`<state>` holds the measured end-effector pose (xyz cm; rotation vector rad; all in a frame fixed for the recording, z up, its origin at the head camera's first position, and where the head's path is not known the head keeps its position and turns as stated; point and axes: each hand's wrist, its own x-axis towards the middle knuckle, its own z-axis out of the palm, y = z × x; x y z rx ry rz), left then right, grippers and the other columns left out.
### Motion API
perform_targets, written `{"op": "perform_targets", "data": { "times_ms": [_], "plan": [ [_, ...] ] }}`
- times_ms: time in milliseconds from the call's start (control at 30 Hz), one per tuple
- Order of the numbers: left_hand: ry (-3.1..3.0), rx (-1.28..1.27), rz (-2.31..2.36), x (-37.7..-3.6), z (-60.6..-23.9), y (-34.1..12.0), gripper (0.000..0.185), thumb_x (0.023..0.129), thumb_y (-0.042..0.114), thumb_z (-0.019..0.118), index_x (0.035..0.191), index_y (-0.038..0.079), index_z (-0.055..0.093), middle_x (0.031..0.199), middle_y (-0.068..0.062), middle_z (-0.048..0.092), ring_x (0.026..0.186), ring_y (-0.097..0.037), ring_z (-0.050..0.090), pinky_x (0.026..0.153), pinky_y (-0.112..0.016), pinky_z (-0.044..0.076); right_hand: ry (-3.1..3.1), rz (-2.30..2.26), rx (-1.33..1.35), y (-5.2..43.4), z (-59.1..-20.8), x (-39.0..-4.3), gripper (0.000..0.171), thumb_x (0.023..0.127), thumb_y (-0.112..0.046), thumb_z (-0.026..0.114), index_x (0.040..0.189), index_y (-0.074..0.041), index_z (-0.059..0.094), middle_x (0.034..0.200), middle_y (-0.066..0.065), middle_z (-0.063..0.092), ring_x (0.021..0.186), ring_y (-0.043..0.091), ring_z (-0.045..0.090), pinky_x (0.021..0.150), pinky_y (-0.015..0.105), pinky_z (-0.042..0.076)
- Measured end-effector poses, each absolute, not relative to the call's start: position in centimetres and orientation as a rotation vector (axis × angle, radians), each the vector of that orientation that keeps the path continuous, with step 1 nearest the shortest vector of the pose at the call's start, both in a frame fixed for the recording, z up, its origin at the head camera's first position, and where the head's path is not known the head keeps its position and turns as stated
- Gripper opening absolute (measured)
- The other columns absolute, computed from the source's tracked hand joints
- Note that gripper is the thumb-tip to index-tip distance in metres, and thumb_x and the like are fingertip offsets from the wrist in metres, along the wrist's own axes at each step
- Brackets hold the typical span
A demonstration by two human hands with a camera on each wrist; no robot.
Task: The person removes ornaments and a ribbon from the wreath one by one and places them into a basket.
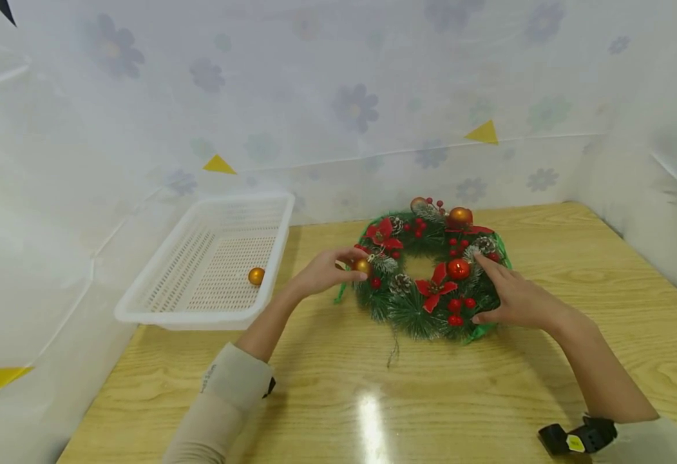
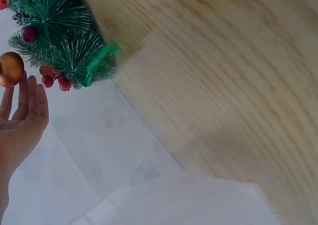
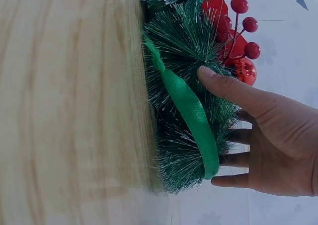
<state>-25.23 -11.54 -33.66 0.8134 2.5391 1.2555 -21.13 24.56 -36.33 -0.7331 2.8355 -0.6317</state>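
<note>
Bench scene, head and wrist views. A white translucent sheet printed with pale flowers (image 1: 257,96) stands behind a yellowish wood-grained table (image 1: 326,399). On the table, to the person's left, sits a rectangular white perforated plastic basket (image 1: 181,318); to its right lies a round wreath of dark green artificial needles (image 1: 416,317), trimmed with glossy green ribbon (image 3: 191,108).

The right hand (image 1: 520,299) rests on the wreath's right edge, thumb and straight fingers apart, the thumb touching the needles. The left hand (image 1: 326,272) pinches a shiny golden ball (image 1: 362,267) between thumb and fingertips at the wreath's left edge.

Governing relation: the held ball lies on the wreath side of the left palm, with the basket on the opposite side of that hand; the left hand is the nearer to both. Being round, the ball has no long axis. Whether it is attached to the wreath cannot be told.

Counts: one basket; one wreath; three red cloth flowers (image 1: 435,287), one partly hidden; three pine cones (image 1: 400,283); one golden ball in the basket (image 1: 256,276), one in the left hand; on the wreath, one orange-gold ball (image 1: 460,217), one paler ball (image 1: 418,204) and one red ball (image 1: 458,269). The red berries (image 1: 455,320) overlap too much to count.
</note>
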Motion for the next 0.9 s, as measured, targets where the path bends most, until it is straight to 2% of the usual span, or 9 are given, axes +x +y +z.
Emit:
{"op": "perform_targets", "data": {
  "times_ms": [400,733,900],
  "plan": [
    [2.568,0.824,1.298,-25.4,-31.5,-13.1,0.039,0.087,0.014,0.065,0.123,0.000,0.055,0.111,-0.008,0.058,0.101,-0.021,0.052,0.084,-0.032,0.044,2.831,-0.638,-0.730,24.6,-36.3,-21.1,0.117,0.072,-0.052,0.072,0.147,-0.009,-0.007,0.143,0.034,0.011,0.120,0.060,0.016,0.084,0.070,0.028],
    [2.733,0.668,1.252,-25.3,-28.4,-18.1,0.042,0.088,0.021,0.065,0.126,0.006,0.054,0.116,-0.008,0.057,0.104,-0.023,0.051,0.087,-0.038,0.042,2.830,-0.635,-0.741,24.5,-36.2,-21.2,0.117,0.072,-0.052,0.072,0.147,-0.009,-0.006,0.143,0.033,0.011,0.121,0.059,0.016,0.086,0.070,0.025],
    [2.780,0.568,1.240,-25.0,-27.4,-21.0,0.045,0.088,0.023,0.064,0.127,0.006,0.052,0.120,-0.011,0.054,0.106,-0.027,0.049,0.086,-0.042,0.043,2.828,-0.626,-0.731,24.5,-36.2,-21.1,0.117,0.072,-0.052,0.072,0.147,-0.009,-0.008,0.143,0.033,0.011,0.121,0.059,0.015,0.085,0.070,0.025]
  ]
}}
